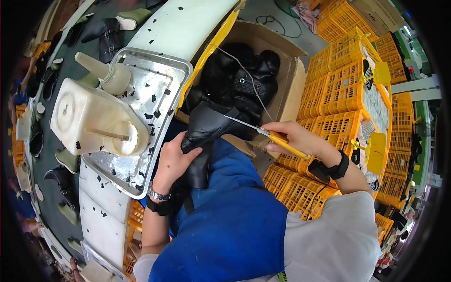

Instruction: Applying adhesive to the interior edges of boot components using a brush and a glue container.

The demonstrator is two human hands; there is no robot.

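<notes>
My left hand [176, 160] is closed round a black leather boot [206, 124], thumb across its shaft. The boot rests against the blue apron [225, 211] over my lap. In my right hand [296, 138] is a pair of scissors with yellow handles [284, 142] and long silver blades [249, 124]. The blades point left, their tips over the boot's upper part; whether they touch the leather I cannot tell. A thin pale cord [253, 84] runs from the table edge down toward the scissors.
An open cardboard box [293, 84] of black boots stands ahead. At my left, a metal tray [157, 70] holds a white plastic container [77, 117], a nozzle bottle [115, 77] and black scraps. Beyond it runs a green belt [47, 155] with footwear. Yellow crates [340, 89] are stacked right.
</notes>
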